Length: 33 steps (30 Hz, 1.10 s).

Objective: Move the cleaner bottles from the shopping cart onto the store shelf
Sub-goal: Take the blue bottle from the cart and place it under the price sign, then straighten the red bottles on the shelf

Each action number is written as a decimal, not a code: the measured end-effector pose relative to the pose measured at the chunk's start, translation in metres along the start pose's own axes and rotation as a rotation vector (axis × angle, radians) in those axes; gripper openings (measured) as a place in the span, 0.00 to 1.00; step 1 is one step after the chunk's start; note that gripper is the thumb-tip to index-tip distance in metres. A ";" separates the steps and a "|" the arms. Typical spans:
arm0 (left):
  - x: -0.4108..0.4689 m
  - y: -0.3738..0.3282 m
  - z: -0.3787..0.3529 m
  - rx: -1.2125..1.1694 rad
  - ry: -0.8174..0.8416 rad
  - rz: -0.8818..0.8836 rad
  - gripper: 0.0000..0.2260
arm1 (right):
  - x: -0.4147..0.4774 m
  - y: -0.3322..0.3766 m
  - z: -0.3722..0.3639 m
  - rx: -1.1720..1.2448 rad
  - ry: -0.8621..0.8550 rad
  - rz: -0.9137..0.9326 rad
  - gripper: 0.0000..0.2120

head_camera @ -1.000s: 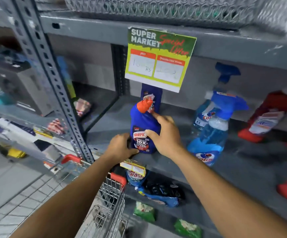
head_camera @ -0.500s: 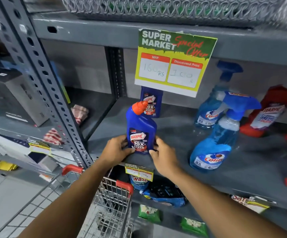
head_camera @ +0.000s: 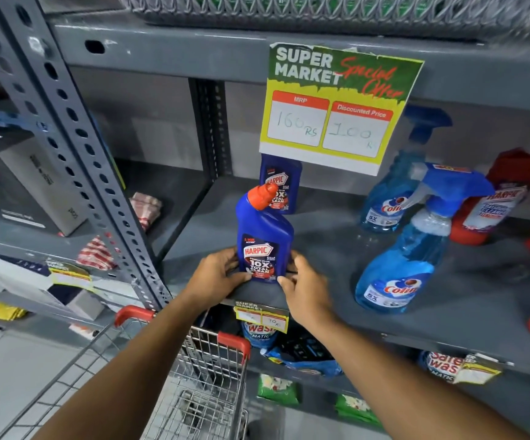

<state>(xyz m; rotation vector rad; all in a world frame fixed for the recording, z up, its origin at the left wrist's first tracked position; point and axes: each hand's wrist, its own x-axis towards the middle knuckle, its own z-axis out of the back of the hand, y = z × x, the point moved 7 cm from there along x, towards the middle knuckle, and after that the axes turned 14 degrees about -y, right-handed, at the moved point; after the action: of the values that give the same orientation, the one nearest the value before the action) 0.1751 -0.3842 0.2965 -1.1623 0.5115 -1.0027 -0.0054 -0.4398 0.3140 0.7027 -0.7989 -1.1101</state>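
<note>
A blue Harpic bottle [head_camera: 265, 239] with a red cap stands upright near the front edge of the grey store shelf [head_camera: 327, 249]. My left hand [head_camera: 217, 274] grips its lower left side and my right hand [head_camera: 305, 287] holds its lower right side. Behind it a second blue Harpic bottle [head_camera: 281, 185] stands partly hidden by the price sign. The wire shopping cart [head_camera: 206, 369] with red corner guards sits below my arms; what it holds is out of sight.
Two blue Colin spray bottles [head_camera: 406, 265] and red Harpic bottles [head_camera: 498, 201] stand to the right on the same shelf. A green and yellow price sign [head_camera: 336, 106] hangs from the shelf above. A perforated steel upright [head_camera: 98, 173] stands at left. Detergent pouches lie on lower shelves.
The bottle has come down from a tilted, lifted hold and now stands on the shelf. My right hand slid from its shoulder to its base.
</note>
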 end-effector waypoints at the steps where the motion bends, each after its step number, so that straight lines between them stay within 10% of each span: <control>1: -0.001 0.000 0.000 -0.002 0.000 -0.001 0.20 | -0.001 0.000 0.000 0.005 0.001 -0.001 0.25; 19: -0.008 -0.005 0.005 0.015 -0.011 0.003 0.24 | -0.003 0.004 0.003 -0.011 0.039 0.017 0.26; 25: -0.091 -0.011 0.018 0.358 -0.555 -0.071 0.20 | -0.067 -0.043 0.077 0.080 -0.071 0.124 0.18; 29: -0.122 -0.062 -0.071 0.244 -0.242 -0.437 0.15 | -0.063 -0.099 0.167 0.017 -0.490 0.054 0.22; 33: -0.078 -0.092 -0.151 0.140 0.002 -0.251 0.29 | -0.025 -0.117 0.167 0.049 -0.227 -0.081 0.29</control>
<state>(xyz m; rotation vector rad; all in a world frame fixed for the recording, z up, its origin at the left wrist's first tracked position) -0.0168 -0.4004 0.3158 -1.1175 0.2953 -1.2354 -0.2090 -0.4667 0.3026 0.6621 -1.0001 -1.2619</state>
